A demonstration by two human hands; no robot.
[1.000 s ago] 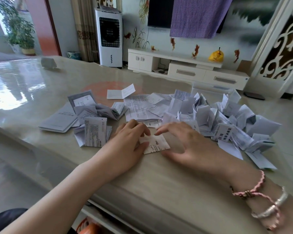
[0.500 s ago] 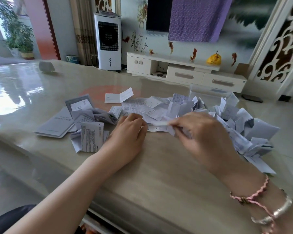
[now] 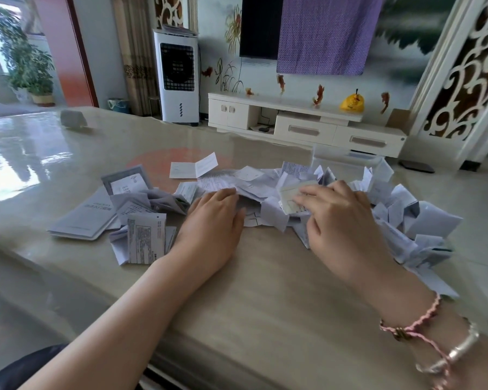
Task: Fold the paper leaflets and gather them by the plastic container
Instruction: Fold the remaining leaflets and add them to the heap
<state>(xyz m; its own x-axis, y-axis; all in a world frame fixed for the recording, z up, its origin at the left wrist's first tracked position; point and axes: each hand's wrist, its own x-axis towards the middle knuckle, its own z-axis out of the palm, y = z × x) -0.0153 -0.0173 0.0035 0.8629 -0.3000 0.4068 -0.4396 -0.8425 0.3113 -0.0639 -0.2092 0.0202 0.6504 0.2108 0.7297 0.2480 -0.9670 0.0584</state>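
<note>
I see both bare forearms reaching fwd, left hand [image 3: 213, 220] palm-down w/ fingers extended flat, right hand [image 3: 335, 218] fingers curled in a pinch, bracelets at right wrist.

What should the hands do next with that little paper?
Probably let go of it. The right hand holds a small folded leaflet over the heap of folded leaflets beside the clear plastic container. The left hand lies flat by the unfolded leaflets, well placed to take one next.
</note>
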